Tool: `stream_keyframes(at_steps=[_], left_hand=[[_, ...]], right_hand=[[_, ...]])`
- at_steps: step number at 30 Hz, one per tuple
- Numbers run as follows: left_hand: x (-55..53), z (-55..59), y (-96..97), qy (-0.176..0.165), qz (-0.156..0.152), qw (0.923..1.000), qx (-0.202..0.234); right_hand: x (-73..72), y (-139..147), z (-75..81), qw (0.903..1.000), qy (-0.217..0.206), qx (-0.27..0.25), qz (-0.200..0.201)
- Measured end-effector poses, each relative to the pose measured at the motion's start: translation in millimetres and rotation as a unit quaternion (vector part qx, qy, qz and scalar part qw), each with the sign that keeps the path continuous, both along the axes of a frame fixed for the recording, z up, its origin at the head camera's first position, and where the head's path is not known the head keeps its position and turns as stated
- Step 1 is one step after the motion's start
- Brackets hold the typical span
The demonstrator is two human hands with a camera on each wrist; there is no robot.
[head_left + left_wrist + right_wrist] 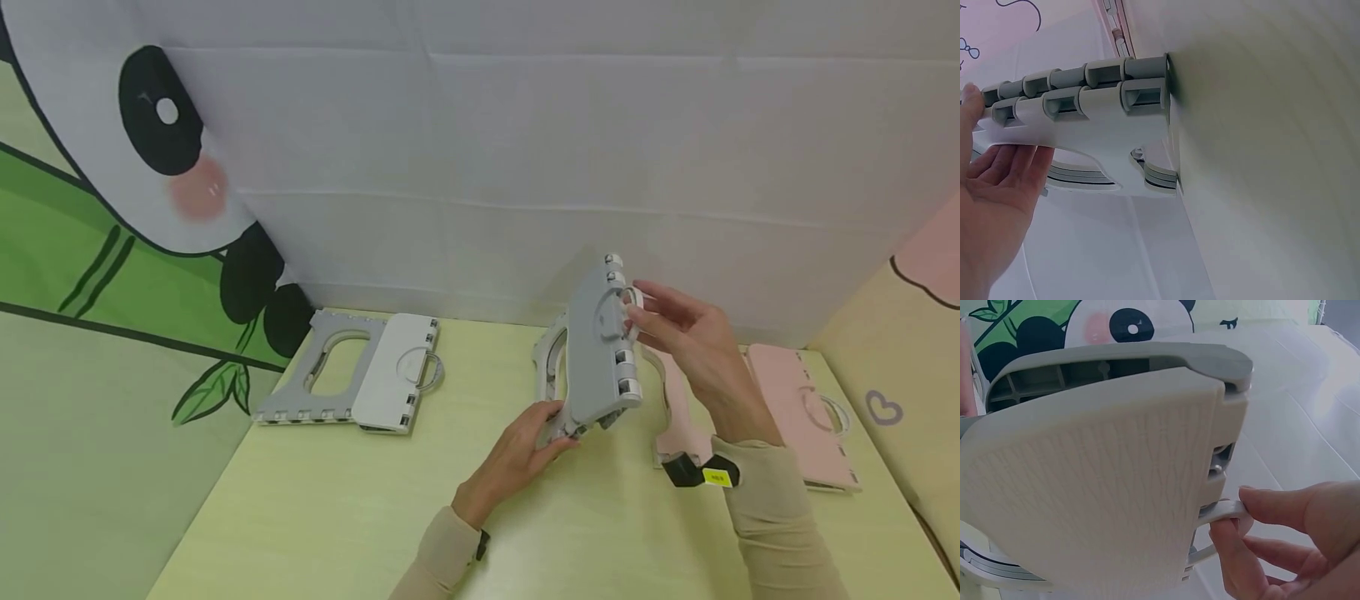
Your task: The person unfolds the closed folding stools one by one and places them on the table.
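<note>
A grey and white folding step stool (592, 354) stands tilted on its edge near the back of the table, its panels partly folded together. My left hand (513, 454) grips its lower side at the near end; in the left wrist view the fingers (1010, 165) reach under a leg panel beside the hinge row. At the stool's right edge, my right hand (697, 358) pinches the small white carrying handle (1219, 511) between thumb and fingers. The right wrist view shows the ribbed white face (1097, 475) of one panel, with a hollow grey panel behind it.
Another white and grey folding stool (397, 371) lies flattened at the left, handle out. On the right lies a pink folding stool (798, 417), partly covered by my right arm. Behind the yellowish table (360, 508) hangs a pale cloth (510, 150) with cartoon prints.
</note>
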State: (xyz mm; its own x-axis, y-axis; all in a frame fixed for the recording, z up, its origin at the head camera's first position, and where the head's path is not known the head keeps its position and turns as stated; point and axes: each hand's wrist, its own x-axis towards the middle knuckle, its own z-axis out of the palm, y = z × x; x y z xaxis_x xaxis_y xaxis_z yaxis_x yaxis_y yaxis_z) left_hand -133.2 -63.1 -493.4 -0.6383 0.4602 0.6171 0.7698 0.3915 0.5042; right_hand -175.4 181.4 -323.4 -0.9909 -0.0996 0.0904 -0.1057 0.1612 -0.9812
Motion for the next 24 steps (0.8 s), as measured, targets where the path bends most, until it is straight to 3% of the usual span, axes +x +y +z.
stream_keyframes(at_steps=[8,16,24], left_hand=[[-0.2,0.7,1.6,-0.041,-0.018,0.9988,0.020],[-0.6,1.3,3.0,-0.050,-0.029,0.9980,0.028],[-2.3,-0.3,3.6,-0.084,-0.055,0.9935,0.054]], right_hand=[[-1.3,-7,4.1,0.9999,0.009,-0.003,0.004],[-2.8,-15,6.9,0.9996,0.009,-0.025,0.003],[-4.0,-21,9.4,0.9999,0.009,-0.002,0.007]])
